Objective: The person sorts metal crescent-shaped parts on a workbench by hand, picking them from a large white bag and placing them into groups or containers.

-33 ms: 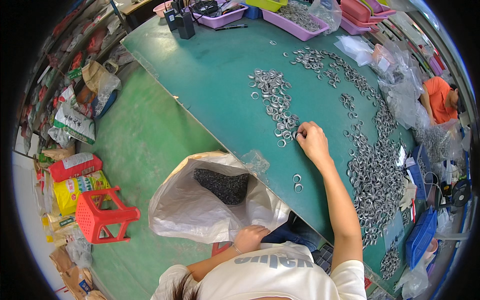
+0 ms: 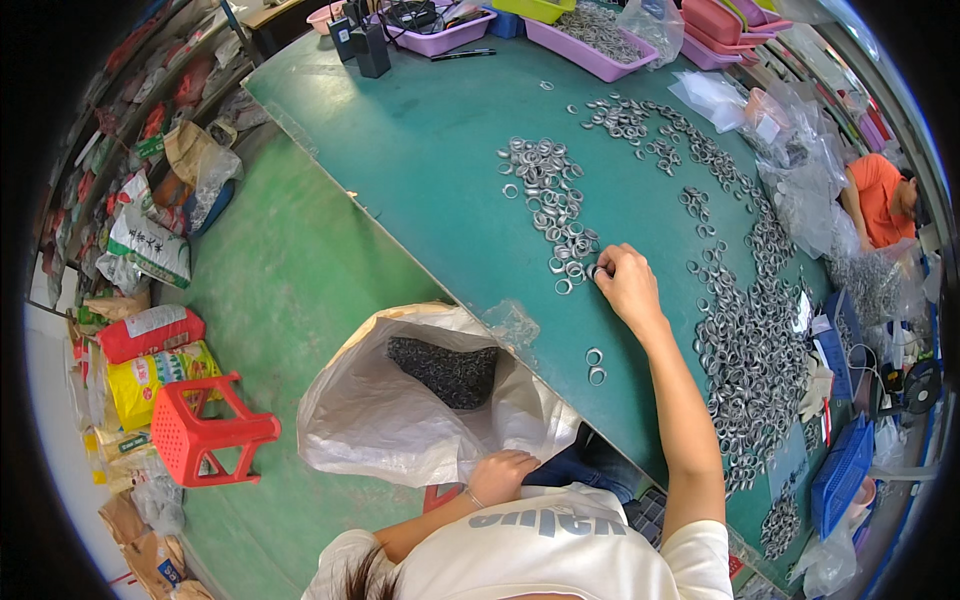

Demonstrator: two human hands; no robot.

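Note:
My right hand [image 2: 630, 285] is over the green table [image 2: 430, 150], its fingertips pinched on a small metal ring [image 2: 597, 271]. Just left of those fingers is a cluster of grey metal rings [image 2: 550, 195], and two more rings [image 2: 596, 366] lie nearer to me. At the table's edge, my left hand [image 2: 500, 478] is closed on the near rim of a large white sack [image 2: 360, 420]. The sack gapes wide, with a mass of small dark pieces [image 2: 445, 372] inside. The left fingertips are partly hidden by the sack's folds.
A broad heap of rings [image 2: 750, 350] spreads over the table's right side. Lilac tray [image 2: 600, 50] and blue baskets [image 2: 840, 475] stand along its edges. On the floor at left is a red stool [image 2: 205, 430] beside packed bags. A co-worker in orange [image 2: 880, 200] is at far right.

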